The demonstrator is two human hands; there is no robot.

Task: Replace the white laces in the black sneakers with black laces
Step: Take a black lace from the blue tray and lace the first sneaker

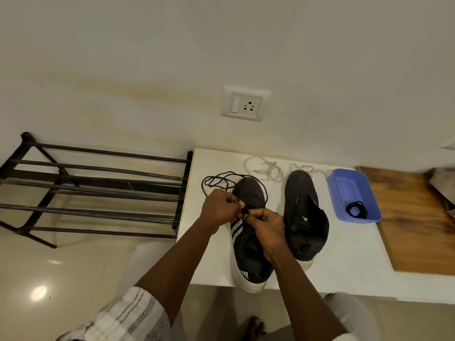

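- The left hand [218, 209] and the right hand [267, 226] are meeting over the throat of the nearer black knit sneaker with white striped side and white sole [248, 193]. Both have their fingers curled in tight, pinching the thin black cord lace [222, 177] between them. Which eyelet it is going through is hidden.
- The slack of that lace is lying in loose overlapping loops at 11 o'clock from the hands, with one strand draping round the toe. A hard pull is likely to cinch those loops into a knot or snag on the toe.
- This sneaker's heel is hanging over the edge of the white tabletop [344, 254] at 6 o'clock. A tug toward the body could be enough to drag it off.
- Black cord against black fabric is giving little contrast, so skipping an eyelet or leaving uneven ends is a real risk.
- The second black sneaker [302, 200], at 3 o'clock, is standing unlaced.
- The pulled-out flat white laces [267, 169] are lying at 12 to 1 o'clock, near enough to the black slack to tangle with it.
- The spare coiled black lace [356, 209] is waiting in the blue plastic rectangular tray [344, 183] at 2 o'clock, well apart from the hands.
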